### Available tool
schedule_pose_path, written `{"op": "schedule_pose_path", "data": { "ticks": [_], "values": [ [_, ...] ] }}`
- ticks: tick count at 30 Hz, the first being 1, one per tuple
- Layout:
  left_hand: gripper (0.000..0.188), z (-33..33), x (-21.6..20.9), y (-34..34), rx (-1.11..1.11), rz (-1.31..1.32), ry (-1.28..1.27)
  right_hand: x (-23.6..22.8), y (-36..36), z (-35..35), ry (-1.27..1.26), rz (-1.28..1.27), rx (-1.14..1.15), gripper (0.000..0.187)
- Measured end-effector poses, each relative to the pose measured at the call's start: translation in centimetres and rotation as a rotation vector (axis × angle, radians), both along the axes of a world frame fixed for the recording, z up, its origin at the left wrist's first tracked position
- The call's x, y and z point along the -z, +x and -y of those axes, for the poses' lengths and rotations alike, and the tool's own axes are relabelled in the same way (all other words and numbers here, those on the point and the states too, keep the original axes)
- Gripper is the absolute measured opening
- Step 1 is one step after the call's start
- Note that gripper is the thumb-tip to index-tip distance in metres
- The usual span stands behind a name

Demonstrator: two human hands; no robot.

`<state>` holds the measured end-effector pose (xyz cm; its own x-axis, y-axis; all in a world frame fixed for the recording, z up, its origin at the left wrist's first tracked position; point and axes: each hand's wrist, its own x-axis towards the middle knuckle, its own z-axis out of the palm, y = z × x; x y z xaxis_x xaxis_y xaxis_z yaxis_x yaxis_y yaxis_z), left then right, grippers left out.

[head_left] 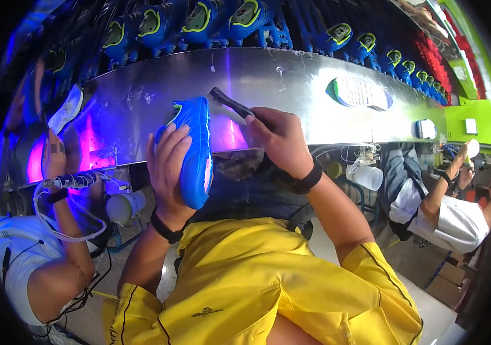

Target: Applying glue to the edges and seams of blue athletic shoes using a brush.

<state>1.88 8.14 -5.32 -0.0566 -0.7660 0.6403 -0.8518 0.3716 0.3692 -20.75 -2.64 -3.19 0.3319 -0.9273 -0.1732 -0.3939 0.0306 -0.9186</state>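
Blue shoe held across the table's near edge, brush at its heel

The table [171,77] is a long strip of smooth, shiny metal; its far edge runs below a rack of blue shoes [197,20], its near edge passes behind both wrists. To the right of the brush [233,104], a wide stretch of metal reaches along the table as far as a sole [363,94], pale, ridged and oval, lying near the far edge.

The shoe [199,152] is in the air at the near edge, left of the table's middle. It is glossy blue, rounded at the toe, with a thin yellow-green collar. Its long axis runs across the table's length: heel toward the far edge, toe toward the yellow shirt [245,276], collar opening facing the table's left end.

The left hand [168,172] has its fingers curled round the shoe. The right hand [283,138], over the near edge, has its fingers closed on the brush, black and slender, which slants toward the table's far left; its tip is just beside the heel, whether touching I cannot tell.
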Motion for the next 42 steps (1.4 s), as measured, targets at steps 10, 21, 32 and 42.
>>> {"op": "schedule_pose_path", "data": {
  "ticks": [10, 21, 32, 42],
  "values": [
    [0.070, 0.3, 1.0, 1.1, 0.057, -0.059, -0.030, 0.0, 1.5, -0.2, 0.005, 0.041, 0.035, 0.025],
    [0.072, 0.1, 1.3, 0.8, 0.059, -0.063, -0.028, 0.5, 0.6, -1.7, -0.303, -0.037, 0.007, 0.024],
    [0.074, 0.1, 1.0, 0.6, 0.023, -0.054, 0.000, -0.1, -1.2, -4.2, 0.055, 0.194, -0.105, 0.027],
    [0.079, 0.7, -1.1, -1.0, -0.043, -0.046, 0.041, -1.1, -1.9, -7.1, -0.039, 0.305, -0.064, 0.031]
  ]
}}
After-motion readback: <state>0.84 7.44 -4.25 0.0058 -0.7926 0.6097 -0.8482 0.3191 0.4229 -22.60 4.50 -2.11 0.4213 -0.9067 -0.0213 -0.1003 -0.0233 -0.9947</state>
